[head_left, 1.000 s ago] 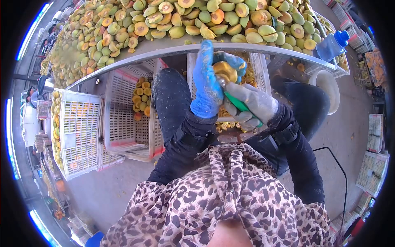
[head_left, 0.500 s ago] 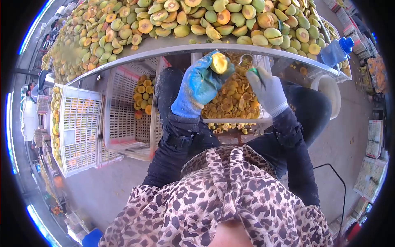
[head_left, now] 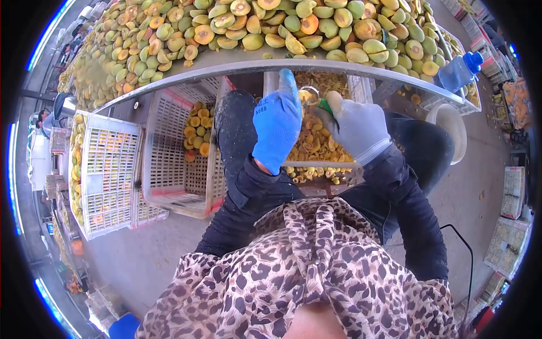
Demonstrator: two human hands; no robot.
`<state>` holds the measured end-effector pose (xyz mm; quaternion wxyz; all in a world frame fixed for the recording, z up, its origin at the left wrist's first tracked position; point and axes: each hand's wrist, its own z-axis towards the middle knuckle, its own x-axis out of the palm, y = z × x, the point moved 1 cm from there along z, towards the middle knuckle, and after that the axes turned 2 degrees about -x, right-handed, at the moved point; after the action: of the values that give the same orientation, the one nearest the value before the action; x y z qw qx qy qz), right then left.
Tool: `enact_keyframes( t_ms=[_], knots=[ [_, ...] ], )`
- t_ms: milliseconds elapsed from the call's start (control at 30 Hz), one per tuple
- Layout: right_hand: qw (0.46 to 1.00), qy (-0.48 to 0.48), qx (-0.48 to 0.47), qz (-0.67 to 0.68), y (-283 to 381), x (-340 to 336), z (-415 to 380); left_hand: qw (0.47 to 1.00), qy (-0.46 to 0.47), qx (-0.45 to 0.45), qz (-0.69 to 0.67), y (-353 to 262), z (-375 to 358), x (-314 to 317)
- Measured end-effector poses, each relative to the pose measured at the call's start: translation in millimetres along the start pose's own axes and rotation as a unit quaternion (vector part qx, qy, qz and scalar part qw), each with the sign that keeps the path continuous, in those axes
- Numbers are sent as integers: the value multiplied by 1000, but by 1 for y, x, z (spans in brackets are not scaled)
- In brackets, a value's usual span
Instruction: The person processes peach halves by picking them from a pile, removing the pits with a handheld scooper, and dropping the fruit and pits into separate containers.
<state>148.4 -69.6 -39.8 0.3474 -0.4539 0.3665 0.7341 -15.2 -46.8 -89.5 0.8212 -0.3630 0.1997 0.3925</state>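
My left hand (head_left: 279, 121), in a blue glove, is closed around a peach half (head_left: 305, 96), with only a bit of yellow flesh showing past the fingers. In a grey-white glove, my right hand (head_left: 357, 121) grips a pitting knife with a green handle (head_left: 324, 105) and a metal loop at its tip. That loop meets the peach half, though the exact contact is partly hidden by my glove. Beneath both hands is a crate (head_left: 359, 90) of yellow-brown fruit scraps (head_left: 316, 141). Ahead, a large pile of halved green-yellow peaches (head_left: 259, 25) covers the table.
The table's metal rim (head_left: 237, 69) runs just beyond my hands. To the left, a pink-and-white crate (head_left: 175, 152) holds some peach halves (head_left: 197, 127), beside another white crate (head_left: 110, 169). A blue bottle (head_left: 457, 72) and a white bucket (head_left: 451, 127) are on the right.
The left hand has turned over, so its back faces me and the peach half is mostly covered. My right hand has moved left, bringing the pitting knife's loop to the fruit.
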Motion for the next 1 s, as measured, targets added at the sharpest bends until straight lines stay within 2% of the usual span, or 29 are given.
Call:
enact_keyframes(
  t_ms=[33,100,133,167,200,233,267,300,333,367,400,433,500,567,600,633,700,767,800,833,867,900,933,967,1000],
  knots=[
    [999,15,28,-36,2,3,-1,993,77,-13,84,-3,-1,-6],
    [995,26,60,-76,-9,18,-3,995,70,-36,59,-8,-4,-16],
    [983,78,128,-105,-28,36,-6,995,65,-62,34,-11,-6,-23],
    [963,129,197,-133,-46,49,-13,977,72,-198,-17,-17,1,-41],
    [963,125,195,-135,-61,55,-21,992,0,-111,66,-8,5,-54],
    [962,140,207,-108,-76,59,-32,979,-49,-142,141,18,7,-66],
    [960,157,219,-78,-82,63,-39,972,-58,-184,138,32,20,-84],
    [961,155,217,-75,-79,66,-41,971,-60,-182,142,49,28,-92],
    [960,155,224,-57,-76,68,-44,935,-87,-88,333,64,33,-96],
    [960,153,230,-40,-75,70,-45,854,-112,11,508,74,41,-92],
    [958,159,237,-24,-69,74,-40,923,-76,5,377,83,52,-75],
    [959,158,236,-24,-62,79,-38,971,-36,-3,237,87,63,-55],
    [966,130,211,73,-49,85,-31,980,58,-165,91,46,97,-8],
    [966,120,196,120,-35,83,-29,946,218,-218,99,36,121,39],
    [963,136,194,130,-33,81,-29,948,216,-213,97,41,124,62],
    [971,98,168,140,-32,80,-34,948,233,-181,116,50,122,88],
    [967,63,189,156,-34,77,-39,946,258,-143,133,59,119,116],
    [957,64,221,175,-43,79,-41,966,197,-140,87,67,113,126],
    [947,63,247,193,-47,80,-43,972,133,-187,53,69,111,125],
    [946,63,253,195,-49,76,-39,972,139,-184,53,64,117,112],
    [941,40,251,221,-52,66,-32,919,117,-307,-216,62,121,96],
    [936,20,248,250,-51,56,-24,783,83,-409,-461,53,121,79],
    [927,-9,231,297,-50,49,-15,783,84,-415,-455,44,115,67],
    [926,-6,228,301,-45,39,-3,693,82,-417,-583,33,111,57],
    [915,-45,199,348,-38,28,10,585,77,-406,-698,24,106,49]
  ],
)
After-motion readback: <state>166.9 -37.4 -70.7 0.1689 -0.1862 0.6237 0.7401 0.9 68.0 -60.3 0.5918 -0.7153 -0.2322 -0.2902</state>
